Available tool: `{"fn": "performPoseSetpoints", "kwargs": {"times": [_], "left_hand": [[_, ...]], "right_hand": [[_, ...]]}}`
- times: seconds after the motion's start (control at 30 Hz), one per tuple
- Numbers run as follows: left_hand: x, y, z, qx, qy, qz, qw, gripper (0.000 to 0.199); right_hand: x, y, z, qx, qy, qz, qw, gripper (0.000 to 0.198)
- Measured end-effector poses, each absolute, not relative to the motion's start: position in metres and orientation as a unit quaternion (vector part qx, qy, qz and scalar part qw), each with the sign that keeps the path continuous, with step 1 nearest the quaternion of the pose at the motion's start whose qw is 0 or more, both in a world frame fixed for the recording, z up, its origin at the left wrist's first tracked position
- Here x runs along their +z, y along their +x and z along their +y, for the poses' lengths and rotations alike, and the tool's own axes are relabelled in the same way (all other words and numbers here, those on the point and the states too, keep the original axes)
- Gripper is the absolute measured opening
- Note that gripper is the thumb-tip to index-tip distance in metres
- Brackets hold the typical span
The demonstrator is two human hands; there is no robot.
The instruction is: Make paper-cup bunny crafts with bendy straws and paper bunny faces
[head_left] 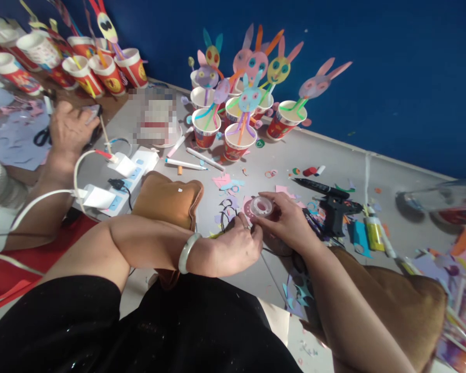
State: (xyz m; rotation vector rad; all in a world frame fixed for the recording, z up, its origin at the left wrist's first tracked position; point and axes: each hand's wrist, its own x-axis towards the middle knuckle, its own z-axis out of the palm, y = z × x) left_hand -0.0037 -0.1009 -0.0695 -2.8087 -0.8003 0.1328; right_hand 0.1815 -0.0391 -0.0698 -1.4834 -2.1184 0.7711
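Observation:
My right hand (pixel 289 220) grips a small clear roll of tape (pixel 261 206) between thumb and fingers, just above the table. Close beside it, my left hand (pixel 235 252) has its fingertips pinched together near the roll's lower edge; what they hold, if anything, is hidden. A ring shows on this hand and a pale bangle (pixel 189 253) circles the wrist. Behind the left fingers, thin black loops (pixel 228 210) lie among paper scraps. A pink paper piece (pixel 249 207) is partly covered by the tape roll.
Paper cups with rabbit-faced figures (pixel 249 98) stand at the back. A glue gun (pixel 334 212) lies right, near a yellow bottle (pixel 374 233). Brown cushions (pixel 166 199) flank my arms. At left are a power strip (pixel 134 178) and another person's hand (pixel 72 127).

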Motion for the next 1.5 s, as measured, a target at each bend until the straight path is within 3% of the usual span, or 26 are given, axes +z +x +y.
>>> {"fn": "performPoseSetpoints", "kwargs": {"times": [0.3,0.77,1.1,1.5], "left_hand": [[-0.066,-0.004,-0.099,0.046,-0.956,-0.272,0.096,0.039],[-0.071,-0.005,-0.101,0.038,-0.957,-0.267,0.107,0.046],[-0.07,-0.005,-0.101,0.037,-0.959,-0.263,0.098,0.046],[-0.062,-0.005,-0.099,0.063,-0.96,-0.258,0.087,0.046]], "right_hand": [[-0.069,0.19,-0.037,0.335,-0.527,-0.751,0.217,0.058],[-0.056,0.195,-0.035,0.333,-0.508,-0.767,0.208,0.031],[-0.062,0.196,-0.033,0.35,-0.508,-0.76,0.206,0.044],[-0.063,0.194,-0.03,0.345,-0.518,-0.754,0.211,0.035]]}}
